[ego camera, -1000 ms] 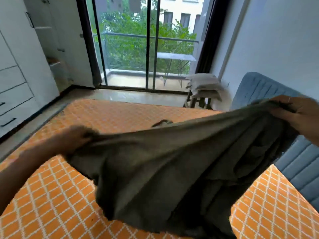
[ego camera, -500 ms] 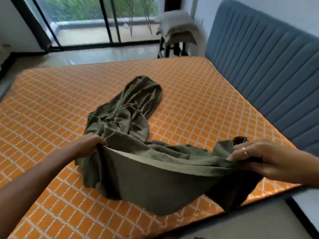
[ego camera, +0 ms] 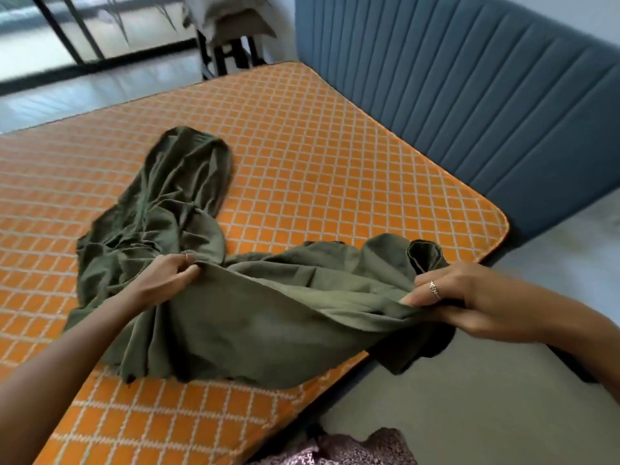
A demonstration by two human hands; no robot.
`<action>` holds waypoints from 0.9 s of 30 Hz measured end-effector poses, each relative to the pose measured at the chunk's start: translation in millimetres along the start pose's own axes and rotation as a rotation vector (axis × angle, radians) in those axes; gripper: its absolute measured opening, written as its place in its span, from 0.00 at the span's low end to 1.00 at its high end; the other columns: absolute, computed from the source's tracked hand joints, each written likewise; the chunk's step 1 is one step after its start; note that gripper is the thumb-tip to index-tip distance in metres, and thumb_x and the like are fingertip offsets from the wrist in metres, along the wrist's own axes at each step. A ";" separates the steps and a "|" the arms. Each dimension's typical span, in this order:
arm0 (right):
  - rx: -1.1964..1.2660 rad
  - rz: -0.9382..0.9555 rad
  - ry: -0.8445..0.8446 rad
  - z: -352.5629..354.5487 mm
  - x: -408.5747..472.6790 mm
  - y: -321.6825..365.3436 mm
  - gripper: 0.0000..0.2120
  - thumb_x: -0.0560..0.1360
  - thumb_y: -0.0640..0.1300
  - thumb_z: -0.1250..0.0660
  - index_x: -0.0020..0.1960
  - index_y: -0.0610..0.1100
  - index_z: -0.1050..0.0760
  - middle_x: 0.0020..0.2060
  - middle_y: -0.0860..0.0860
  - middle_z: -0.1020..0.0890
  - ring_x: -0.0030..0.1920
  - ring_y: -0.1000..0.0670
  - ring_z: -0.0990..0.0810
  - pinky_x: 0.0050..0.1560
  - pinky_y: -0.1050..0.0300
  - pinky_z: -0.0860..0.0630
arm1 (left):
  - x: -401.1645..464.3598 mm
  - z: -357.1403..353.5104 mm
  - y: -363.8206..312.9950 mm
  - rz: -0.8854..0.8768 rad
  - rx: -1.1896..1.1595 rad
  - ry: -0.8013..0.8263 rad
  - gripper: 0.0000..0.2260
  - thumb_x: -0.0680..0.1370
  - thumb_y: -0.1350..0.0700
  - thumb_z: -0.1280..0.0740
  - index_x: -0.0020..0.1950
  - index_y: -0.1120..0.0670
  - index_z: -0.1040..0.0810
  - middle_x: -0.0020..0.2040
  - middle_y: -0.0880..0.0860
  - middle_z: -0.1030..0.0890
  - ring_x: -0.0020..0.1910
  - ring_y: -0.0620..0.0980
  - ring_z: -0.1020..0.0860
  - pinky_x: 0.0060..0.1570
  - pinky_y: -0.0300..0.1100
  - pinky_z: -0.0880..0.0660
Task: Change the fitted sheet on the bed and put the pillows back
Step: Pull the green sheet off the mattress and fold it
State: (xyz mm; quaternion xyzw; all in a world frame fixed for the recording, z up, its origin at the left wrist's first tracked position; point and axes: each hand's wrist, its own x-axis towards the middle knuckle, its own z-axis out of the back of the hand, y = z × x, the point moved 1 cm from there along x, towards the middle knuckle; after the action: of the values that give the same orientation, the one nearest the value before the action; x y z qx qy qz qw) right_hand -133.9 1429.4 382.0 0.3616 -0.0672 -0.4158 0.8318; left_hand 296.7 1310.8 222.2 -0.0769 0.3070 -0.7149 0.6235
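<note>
Left hand (ego camera: 167,280) and right hand (ego camera: 446,297) each pinched an edge of the limp, wrinkled olive fitted sheet (ego camera: 268,313), bunched on the bare orange diamond-quilted mattress (ego camera: 318,146). Beyond stood the ribbed blue headboard (ego camera: 469,95).

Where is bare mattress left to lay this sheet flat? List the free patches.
Bare mattress lies between the green sheet and the blue headboard, across the far end toward the window, and at the near left corner. The middle is crowded: the sheet is bunched there, left hand and right hand gripping its edge.
</note>
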 end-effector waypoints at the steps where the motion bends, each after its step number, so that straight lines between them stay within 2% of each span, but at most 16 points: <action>1: 0.007 -0.017 -0.009 -1.5 -3.9 -0.3 0.13 0.76 0.41 0.35 0.58 0.51 0.19 0.47 0.72 0.22 0.50 0.67 0.22 0.49 0.73 0.29 | 2.8 0.2 -0.1 -0.061 0.050 0.022 0.18 0.74 0.45 0.37 0.41 0.60 0.20 0.34 0.54 0.21 0.34 0.51 0.23 0.37 0.35 0.31; 2: 0.015 -0.031 -0.023 -2.7 -8.6 -0.2 0.13 0.76 0.40 0.34 0.57 0.52 0.19 0.46 0.71 0.22 0.49 0.66 0.22 0.48 0.74 0.30 | 4.8 3.3 -3.8 -0.143 0.142 0.022 0.17 0.76 0.45 0.35 0.43 0.59 0.19 0.35 0.54 0.18 0.37 0.53 0.20 0.40 0.39 0.28; 4: 0.035 -0.039 -0.053 -4.1 -18.2 3.2 0.12 0.77 0.39 0.34 0.53 0.54 0.19 0.43 0.70 0.23 0.45 0.66 0.22 0.45 0.75 0.31 | 11.1 11.3 -8.4 -0.273 0.209 -0.076 0.10 0.77 0.53 0.31 0.47 0.59 0.16 0.42 0.57 0.15 0.44 0.56 0.17 0.44 0.44 0.25; 6: 0.037 -0.044 -0.063 -7.6 -24.9 8.1 0.12 0.77 0.39 0.34 0.49 0.56 0.21 0.40 0.71 0.24 0.42 0.67 0.24 0.43 0.76 0.33 | 19.6 21.5 -16.9 -0.294 0.187 -0.161 0.06 0.76 0.61 0.30 0.49 0.61 0.16 0.45 0.59 0.15 0.46 0.57 0.17 0.45 0.45 0.27; 8: 0.021 -0.056 -0.062 -13.6 -29.4 9.9 0.11 0.77 0.40 0.34 0.48 0.57 0.23 0.39 0.71 0.26 0.41 0.68 0.25 0.42 0.76 0.34 | 28.8 24.3 -30.5 -0.319 0.193 -0.141 0.05 0.76 0.65 0.32 0.47 0.64 0.16 0.43 0.61 0.16 0.45 0.59 0.17 0.44 0.45 0.28; 10: 0.004 -0.072 -0.046 -21.2 -34.0 8.8 0.10 0.77 0.41 0.34 0.48 0.56 0.22 0.39 0.71 0.26 0.40 0.69 0.26 0.41 0.77 0.35 | 37.1 17.7 -46.1 -0.368 0.186 -0.051 0.12 0.73 0.63 0.39 0.47 0.64 0.16 0.43 0.61 0.16 0.45 0.60 0.17 0.47 0.42 0.26; 12: -0.009 -0.097 -0.024 -27.7 -39.2 7.8 0.09 0.77 0.43 0.36 0.51 0.54 0.19 0.39 0.72 0.27 0.40 0.70 0.27 0.41 0.77 0.35 | 41.1 1.2 -67.1 -0.410 0.167 0.076 0.21 0.66 0.63 0.44 0.52 0.62 0.17 0.47 0.60 0.16 0.49 0.57 0.17 0.50 0.40 0.26; 14: -0.004 -0.119 -0.009 -32.1 -44.0 8.3 0.10 0.76 0.43 0.36 0.52 0.53 0.19 0.39 0.73 0.28 0.40 0.71 0.28 0.41 0.78 0.36 | 42.1 -28.7 -85.2 -0.452 0.223 0.209 0.24 0.66 0.65 0.42 0.60 0.60 0.20 0.54 0.59 0.17 0.55 0.55 0.19 0.54 0.38 0.29; 17: 0.006 -0.148 0.000 -36.7 -49.0 9.1 0.11 0.76 0.43 0.37 0.53 0.53 0.18 0.39 0.72 0.27 0.40 0.72 0.28 0.41 0.78 0.36 | 38.7 -77.8 -108.9 -0.459 0.370 0.444 0.26 0.72 0.66 0.38 0.69 0.49 0.27 0.65 0.49 0.23 0.64 0.49 0.25 0.61 0.39 0.30; 21: 0.004 -0.167 -0.008 -40.6 -55.8 7.4 0.11 0.75 0.43 0.36 0.53 0.53 0.18 0.39 0.73 0.27 0.41 0.73 0.28 0.41 0.79 0.36 | 29.6 -116.8 -123.6 -0.436 0.519 0.668 0.23 0.74 0.66 0.39 0.63 0.43 0.25 0.59 0.43 0.22 0.59 0.47 0.25 0.52 0.43 0.26; 24: -0.001 -0.177 -0.024 -43.4 -60.0 3.3 0.11 0.76 0.45 0.37 0.53 0.55 0.19 0.39 0.73 0.27 0.40 0.72 0.28 0.42 0.78 0.36 | 21.5 -127.9 -111.4 -0.345 0.483 0.744 0.21 0.72 0.66 0.38 0.60 0.46 0.23 0.56 0.47 0.20 0.56 0.50 0.23 0.54 0.45 0.25; 25: -0.001 -0.186 -0.035 -43.8 -60.9 0.9 0.12 0.76 0.45 0.38 0.53 0.54 0.19 0.39 0.73 0.27 0.41 0.72 0.28 0.42 0.78 0.36 | 19.7 -127.8 -107.7 -0.324 0.471 0.771 0.21 0.72 0.65 0.38 0.60 0.47 0.22 0.54 0.48 0.19 0.54 0.50 0.22 0.55 0.44 0.25; 27: -0.002 -0.210 -0.036 -44.6 -61.5 -3.7 0.13 0.75 0.45 0.39 0.53 0.55 0.19 0.40 0.72 0.26 0.42 0.70 0.26 0.42 0.77 0.35 | 12.5 -121.1 -102.5 -0.300 0.447 0.822 0.20 0.73 0.64 0.38 0.61 0.47 0.21 0.50 0.48 0.19 0.49 0.47 0.22 0.50 0.37 0.26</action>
State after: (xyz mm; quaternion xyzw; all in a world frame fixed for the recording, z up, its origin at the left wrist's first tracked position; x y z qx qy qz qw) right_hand -157.5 1497.9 358.7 0.3585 -0.0432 -0.5073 0.7825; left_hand 147.8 1344.1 176.8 0.3037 0.3523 -0.8163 0.3424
